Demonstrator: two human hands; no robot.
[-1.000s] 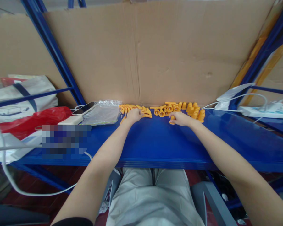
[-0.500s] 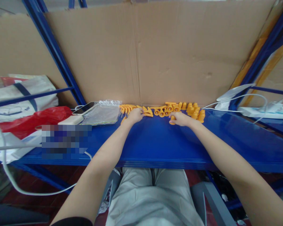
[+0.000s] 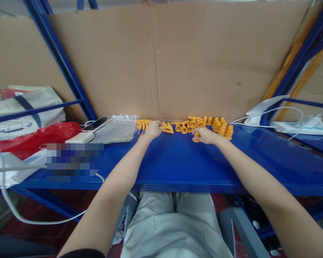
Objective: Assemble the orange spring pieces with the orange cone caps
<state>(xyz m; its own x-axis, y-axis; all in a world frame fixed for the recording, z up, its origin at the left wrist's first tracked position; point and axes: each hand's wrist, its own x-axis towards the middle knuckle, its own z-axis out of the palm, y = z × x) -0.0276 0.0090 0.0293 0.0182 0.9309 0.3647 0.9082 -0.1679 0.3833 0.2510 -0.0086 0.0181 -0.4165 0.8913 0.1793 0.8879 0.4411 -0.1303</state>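
Yellow parts (image 3: 184, 130) along the blue worktop's (image 3: 172, 161) back edge.
Right hand (image 3: 206, 135) clamped on one yellow piece (image 3: 196, 138); left hand (image 3: 152, 130) apart, over others, grip unclear; cardboard (image 3: 156, 61) behind, blue posts (image 3: 59, 64) either side.

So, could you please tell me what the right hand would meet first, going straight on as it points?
The right hand would probably meet the yellow pieces with round openings first, though depth is unclear from this single view.

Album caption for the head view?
At a blue table: left grip by orange parts, right grip holding an orange piece.
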